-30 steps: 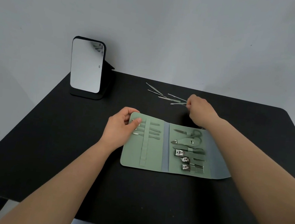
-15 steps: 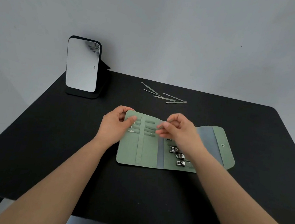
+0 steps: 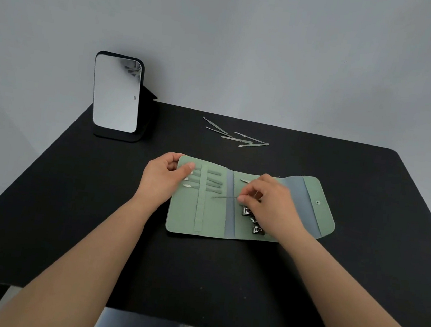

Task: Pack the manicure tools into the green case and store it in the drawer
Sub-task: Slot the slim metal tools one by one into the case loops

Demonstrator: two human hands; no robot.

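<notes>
Green and unfolded, the manicure case [image 3: 203, 213] lies flat at the middle of a black desk [image 3: 69, 214]. A person's left hand [image 3: 163, 177] pinches the case's far-left corner, thumb on top. The right hand [image 3: 266, 198] grips one thin metal tool [image 3: 225, 197] between its fingertips, the tip pointing left over the left panel. Three tools [image 3: 213, 181] sit under that panel's elastic strap, and two nail clippers [image 3: 252, 220] show on the right panel beside the hand; other tools there are hidden. Five loose metal tools [image 3: 236, 136] lie together near the desk's far edge. One black-framed standing mirror [image 3: 116, 94] occupies the far-left corner, before a plain grey wall [image 3: 249, 46].
</notes>
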